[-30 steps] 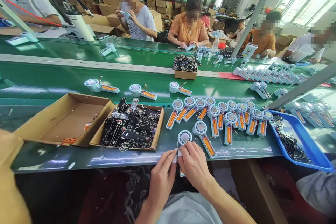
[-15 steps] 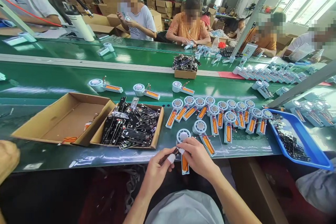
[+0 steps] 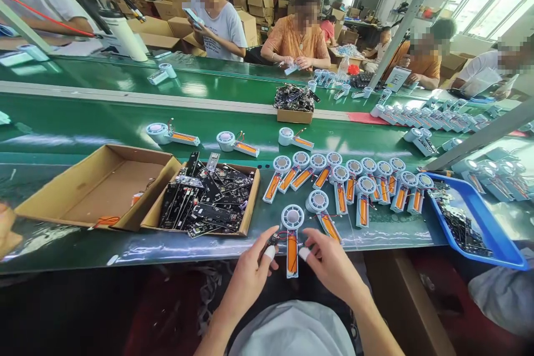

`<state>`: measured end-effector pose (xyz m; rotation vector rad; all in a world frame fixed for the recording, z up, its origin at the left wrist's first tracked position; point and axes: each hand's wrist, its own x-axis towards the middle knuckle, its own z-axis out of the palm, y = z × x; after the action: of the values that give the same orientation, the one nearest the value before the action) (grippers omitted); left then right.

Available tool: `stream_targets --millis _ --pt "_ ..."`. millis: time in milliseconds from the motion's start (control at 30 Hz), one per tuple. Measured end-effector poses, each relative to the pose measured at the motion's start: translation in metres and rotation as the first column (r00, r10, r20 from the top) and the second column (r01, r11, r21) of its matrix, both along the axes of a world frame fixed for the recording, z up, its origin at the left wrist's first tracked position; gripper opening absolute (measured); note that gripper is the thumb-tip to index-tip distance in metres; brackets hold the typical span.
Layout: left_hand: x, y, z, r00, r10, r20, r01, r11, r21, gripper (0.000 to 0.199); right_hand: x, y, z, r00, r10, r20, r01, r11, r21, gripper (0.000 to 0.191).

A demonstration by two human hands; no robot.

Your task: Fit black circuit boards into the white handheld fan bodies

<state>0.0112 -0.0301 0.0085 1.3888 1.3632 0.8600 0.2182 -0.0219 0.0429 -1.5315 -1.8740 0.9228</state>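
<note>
A light-blue fan unit [image 3: 292,222] lies at the bench's front edge, round head away from me, with an orange battery [image 3: 292,253] in its handle. On its left side, my left hand [image 3: 259,256] is closed on a small dark circuit board [image 3: 271,241]; red wires run from there to the unit. My right hand [image 3: 327,261] is on the other side, thumb and fingers apart, near thin wires by the handle. White covers sit on both thumbs. Another fan unit [image 3: 317,202] lies just beyond my right hand.
A carton of black circuit boards [image 3: 250,208] and a wider carton [image 3: 95,169] stand at left. Several fan units [image 3: 340,175] lie beyond my hands. A blue tray [image 3: 496,233] is at right. A green conveyor [image 3: 104,117] crosses ahead, with people seated behind it.
My hands have moved apart from their meeting point over the fan unit, uncovering its handle. My right hand has opened. Three fan units on the conveyor have shifted slightly right.
</note>
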Motion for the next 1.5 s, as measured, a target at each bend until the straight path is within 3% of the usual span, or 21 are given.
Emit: stream_targets --millis 100,200,300,367,433,533,667,733,867,933,1033,1133,1333,1500 --pt "0.002 -0.003 -0.002 0.983 -0.001 -0.183 0.030 0.987 0.156 0.045 -0.001 -0.003 -0.007 0.999 0.036 0.015 -0.037 0.999 0.040 0.031" --pt "0.002 -0.006 0.001 0.926 -0.038 -0.376 0.154 0.946 0.285 0.051 -0.004 0.004 -0.013 0.999 -0.030 0.032 0.020 0.959 0.284 0.027" --pt "0.000 -0.008 0.006 0.819 -0.131 -0.559 0.312 0.918 0.243 0.062 -0.012 0.013 -0.021 0.997 0.008 0.075 -0.041 0.885 0.464 0.027" --pt "-0.001 -0.008 0.009 0.775 -0.145 -0.614 0.340 0.916 0.212 0.068 -0.021 0.017 -0.026 0.999 0.021 0.027 -0.031 0.877 0.480 0.025" --pt "-0.001 -0.007 0.011 0.805 -0.123 -0.581 0.316 0.917 0.243 0.067 -0.030 0.019 -0.030 0.995 -0.025 -0.101 0.064 0.913 0.404 0.019" --pt "-0.001 -0.006 0.012 0.911 -0.082 -0.404 0.212 0.933 0.289 0.056 -0.039 0.020 -0.030 0.962 -0.089 -0.257 0.152 0.959 0.238 0.013" --pt "0.003 -0.008 0.009 0.981 0.020 -0.193 0.014 0.985 0.172 0.036 -0.036 0.019 -0.024 0.924 -0.030 -0.381 0.074 0.992 0.102 0.017" --pt "0.004 -0.009 0.007 0.990 0.073 -0.118 -0.059 0.991 0.122 0.034 -0.034 0.020 -0.022 0.881 -0.051 -0.470 0.042 0.999 -0.030 0.019" --pt "0.006 -0.007 0.009 0.993 0.114 -0.034 -0.113 0.992 0.050 0.032 -0.034 0.022 -0.017 0.815 -0.102 -0.570 -0.034 0.974 -0.223 0.019" --pt "0.008 -0.006 0.010 0.995 0.098 0.006 -0.098 0.995 0.013 0.029 -0.035 0.022 -0.012 0.875 -0.074 -0.478 -0.009 0.986 -0.169 0.014" --pt "0.011 -0.007 0.010 0.991 0.120 0.066 -0.121 0.993 0.002 0.028 -0.037 0.019 -0.004 0.975 -0.027 -0.219 0.040 0.998 0.054 0.016" --pt "0.015 -0.009 0.007 0.978 0.179 0.103 -0.180 0.984 0.001 0.029 -0.038 0.015 0.002 0.999 0.003 -0.048 0.007 0.975 0.222 0.021" --pt "0.020 -0.011 0.003 0.963 0.234 0.130 -0.240 0.970 0.026 0.028 -0.035 0.013 0.005 1.000 0.029 -0.003 -0.028 0.974 0.225 0.022" --pt "0.019 -0.014 -0.001 0.979 0.205 -0.015 -0.197 0.958 0.209 0.027 -0.040 0.011 -0.001 0.985 -0.007 0.170 -0.048 0.946 0.319 0.021"
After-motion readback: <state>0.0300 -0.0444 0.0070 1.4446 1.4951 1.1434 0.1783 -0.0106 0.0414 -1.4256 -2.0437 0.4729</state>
